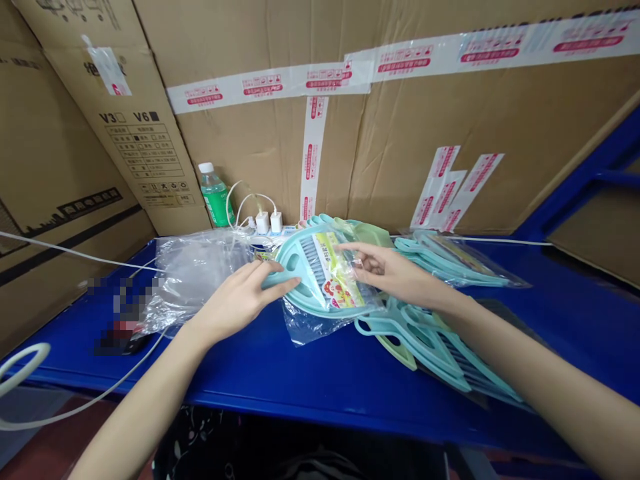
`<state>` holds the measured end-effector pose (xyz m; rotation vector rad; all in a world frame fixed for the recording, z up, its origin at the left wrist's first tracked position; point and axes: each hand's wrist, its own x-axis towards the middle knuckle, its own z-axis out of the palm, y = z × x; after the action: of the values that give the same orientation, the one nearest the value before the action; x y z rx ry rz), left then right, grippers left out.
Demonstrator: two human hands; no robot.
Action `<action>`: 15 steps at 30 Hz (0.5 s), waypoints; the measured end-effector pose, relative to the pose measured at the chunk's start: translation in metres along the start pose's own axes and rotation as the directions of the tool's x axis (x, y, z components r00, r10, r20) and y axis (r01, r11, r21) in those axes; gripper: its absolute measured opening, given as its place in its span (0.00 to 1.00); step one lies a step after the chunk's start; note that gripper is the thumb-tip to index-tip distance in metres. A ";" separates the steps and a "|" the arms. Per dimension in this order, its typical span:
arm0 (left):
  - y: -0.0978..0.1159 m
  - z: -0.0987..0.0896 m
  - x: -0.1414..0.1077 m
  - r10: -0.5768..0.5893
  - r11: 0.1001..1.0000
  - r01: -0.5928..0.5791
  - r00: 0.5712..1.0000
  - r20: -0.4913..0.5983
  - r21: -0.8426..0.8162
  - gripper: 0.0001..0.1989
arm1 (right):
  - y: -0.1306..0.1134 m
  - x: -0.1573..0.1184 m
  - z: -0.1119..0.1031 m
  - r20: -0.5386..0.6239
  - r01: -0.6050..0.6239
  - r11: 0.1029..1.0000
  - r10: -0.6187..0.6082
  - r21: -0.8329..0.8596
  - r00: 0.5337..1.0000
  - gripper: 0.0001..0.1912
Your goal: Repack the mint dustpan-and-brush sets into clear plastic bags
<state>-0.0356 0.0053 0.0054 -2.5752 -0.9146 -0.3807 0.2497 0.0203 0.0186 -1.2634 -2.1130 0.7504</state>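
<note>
Clear bag, brush head and card inside

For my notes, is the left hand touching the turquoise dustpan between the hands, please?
Touching: the head view shows the left hand holding that dustpan by its handle, thumb on top.

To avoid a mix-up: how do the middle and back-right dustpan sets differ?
The middle set has the left hand at its handle; the back-right set has no hand on it. The middle set's printed card shows clearly; the back-right set's print is hard to read. Both are teal, with clear plastic.
</note>
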 end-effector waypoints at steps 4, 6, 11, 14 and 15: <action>0.002 -0.002 0.001 0.040 0.999 -0.039 0.998 -0.039 0.002 0.25 | 0.000 0.009 0.008 -0.046 -0.056 0.998 0.054 -0.024 0.997 0.37; 0.002 -0.002 0.000 0.031 0.999 -0.031 0.999 -0.043 0.012 0.25 | 0.004 0.014 0.010 -0.068 -0.069 0.998 0.069 0.008 0.995 0.37; -0.007 -0.007 -0.005 0.005 0.995 0.004 0.995 -0.097 0.096 0.26 | 0.014 0.024 -0.002 -0.204 -0.027 1.000 0.025 -0.006 0.979 0.29; -0.016 -0.015 -0.011 -0.057 0.983 0.084 0.984 -0.168 0.163 0.23 | 0.016 0.031 -0.016 -0.332 -0.061 0.988 0.012 -0.139 0.943 0.26; -0.020 -0.017 -0.013 -0.096 0.975 0.132 0.976 -0.198 0.179 0.22 | 0.016 0.034 -0.019 -0.334 -0.090 0.978 0.023 -0.187 0.942 0.27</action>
<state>-0.0607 0.0047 0.0211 -2.2756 -0.9820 -0.5321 0.2597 0.0604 0.0264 -1.4491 -1.9158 0.3224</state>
